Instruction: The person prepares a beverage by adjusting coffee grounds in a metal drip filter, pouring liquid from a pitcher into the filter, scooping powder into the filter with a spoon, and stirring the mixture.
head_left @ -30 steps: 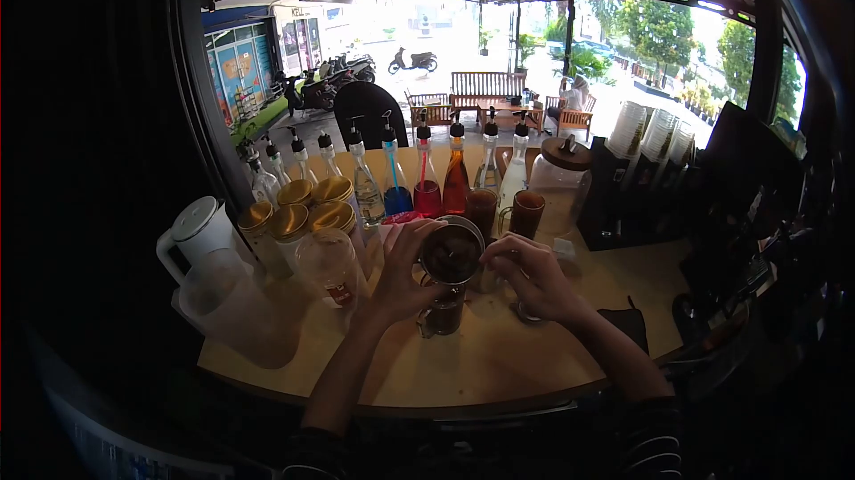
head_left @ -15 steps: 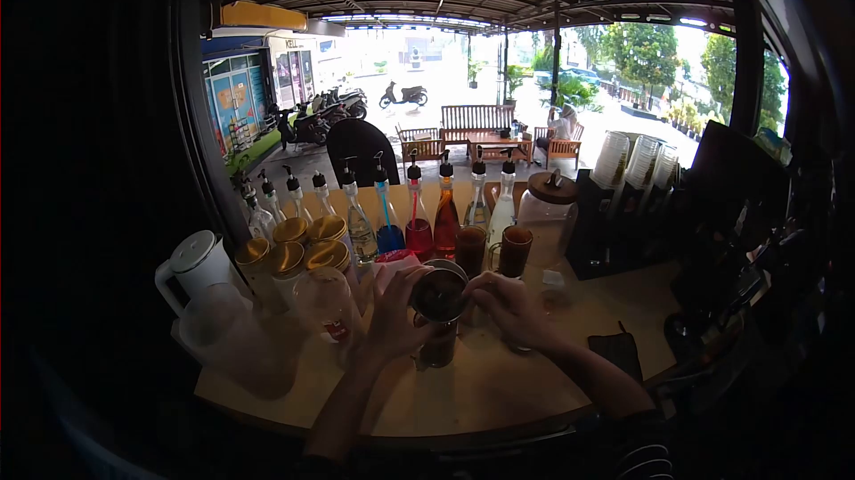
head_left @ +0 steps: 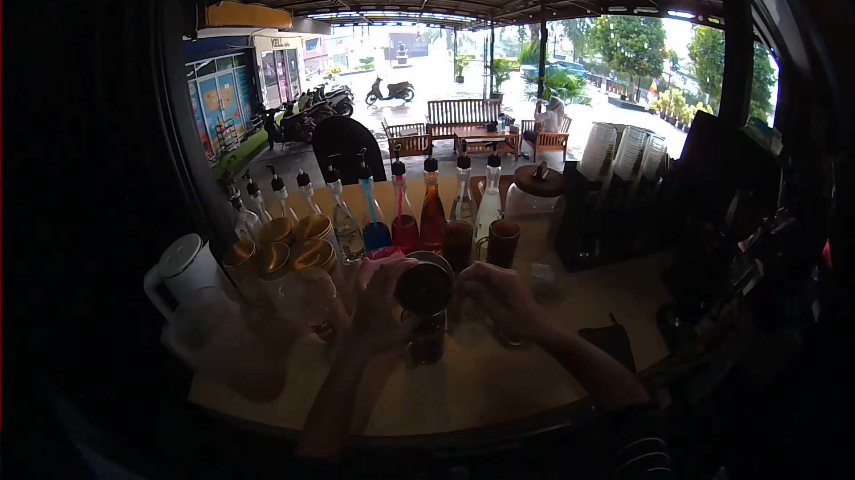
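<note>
My left hand (head_left: 381, 297) is wrapped round the side of a round metal-rimmed container (head_left: 425, 288) with dark contents, tilted above a glass mug (head_left: 427, 343) of dark liquid on the counter. At the container's right edge, my right hand (head_left: 500, 295) is closed in a pinch; what its fingers hold is too dark to tell. Behind stand two more glasses of brown drink, one at the centre (head_left: 458, 243) and one to its right (head_left: 503, 242). A red packet (head_left: 385, 253) lies behind my left hand.
Pump bottles (head_left: 433, 213) line the counter's back. Gold-lidded jars (head_left: 313, 254), a clear plastic container (head_left: 307, 296) and a white pitcher (head_left: 184, 266) stand left. At right are a wooden-lidded jar (head_left: 537, 199), stacked cups (head_left: 614, 152) and a dark pouch (head_left: 609, 345). A person (head_left: 549, 117) sits outside.
The view has shifted, and the counter looks darker. Both hands stay at the round container above the mug, the right one still pinched at its edge.
</note>
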The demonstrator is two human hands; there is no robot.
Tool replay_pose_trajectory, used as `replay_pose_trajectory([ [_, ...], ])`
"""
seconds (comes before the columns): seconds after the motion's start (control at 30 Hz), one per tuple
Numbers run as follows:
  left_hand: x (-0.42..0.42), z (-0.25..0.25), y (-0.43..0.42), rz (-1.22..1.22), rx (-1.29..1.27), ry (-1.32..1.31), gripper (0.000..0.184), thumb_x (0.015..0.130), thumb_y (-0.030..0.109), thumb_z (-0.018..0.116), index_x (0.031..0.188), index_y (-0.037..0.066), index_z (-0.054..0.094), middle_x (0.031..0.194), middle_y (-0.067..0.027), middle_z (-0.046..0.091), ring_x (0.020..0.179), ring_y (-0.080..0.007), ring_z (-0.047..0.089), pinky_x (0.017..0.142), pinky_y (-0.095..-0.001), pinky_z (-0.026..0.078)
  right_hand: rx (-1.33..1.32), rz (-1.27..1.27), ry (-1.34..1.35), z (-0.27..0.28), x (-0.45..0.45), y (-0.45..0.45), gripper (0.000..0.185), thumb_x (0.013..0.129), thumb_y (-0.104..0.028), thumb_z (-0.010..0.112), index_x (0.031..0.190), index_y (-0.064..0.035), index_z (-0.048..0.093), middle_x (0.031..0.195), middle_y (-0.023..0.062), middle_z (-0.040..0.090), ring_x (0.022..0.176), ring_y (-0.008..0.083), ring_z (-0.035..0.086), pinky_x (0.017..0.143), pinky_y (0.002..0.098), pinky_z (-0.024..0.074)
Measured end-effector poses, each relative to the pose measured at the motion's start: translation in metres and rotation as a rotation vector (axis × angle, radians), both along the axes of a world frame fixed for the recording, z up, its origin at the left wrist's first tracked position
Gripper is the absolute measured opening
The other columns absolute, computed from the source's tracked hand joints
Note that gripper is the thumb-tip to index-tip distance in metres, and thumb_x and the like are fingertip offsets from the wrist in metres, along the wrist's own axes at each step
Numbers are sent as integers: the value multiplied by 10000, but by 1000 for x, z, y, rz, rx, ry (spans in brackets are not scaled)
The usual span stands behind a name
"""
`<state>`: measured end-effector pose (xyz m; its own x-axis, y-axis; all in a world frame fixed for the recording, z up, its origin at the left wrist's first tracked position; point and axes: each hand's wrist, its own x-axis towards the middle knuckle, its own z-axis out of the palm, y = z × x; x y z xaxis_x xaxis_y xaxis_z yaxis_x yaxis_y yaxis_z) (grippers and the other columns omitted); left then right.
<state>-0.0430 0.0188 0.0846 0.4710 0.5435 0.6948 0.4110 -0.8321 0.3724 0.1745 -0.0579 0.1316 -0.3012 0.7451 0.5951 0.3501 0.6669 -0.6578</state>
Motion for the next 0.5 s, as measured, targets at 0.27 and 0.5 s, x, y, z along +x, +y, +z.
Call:
replay_pose_trajectory([
  [0.27,4,3,-11,23,0,0,769,616,203,786,1292,123,429,1255,-78,503,1245,-257,457,1150,-516,114,-102,-98,105,2,-8,-5,146,947,-108,503,1011,-25,604,869,88,644,839,107,605,756,294,477],
  [0.5,2,7,-15,59,30,66,759,610,198,793,1276,121,436,1260,-82,490,1253,-263,442,1144,-490,141,-112,-43,110,-4,-3,0,161,955,-107,483,1005,3,590,854,100,647,828,130,624,747,303,487],
])
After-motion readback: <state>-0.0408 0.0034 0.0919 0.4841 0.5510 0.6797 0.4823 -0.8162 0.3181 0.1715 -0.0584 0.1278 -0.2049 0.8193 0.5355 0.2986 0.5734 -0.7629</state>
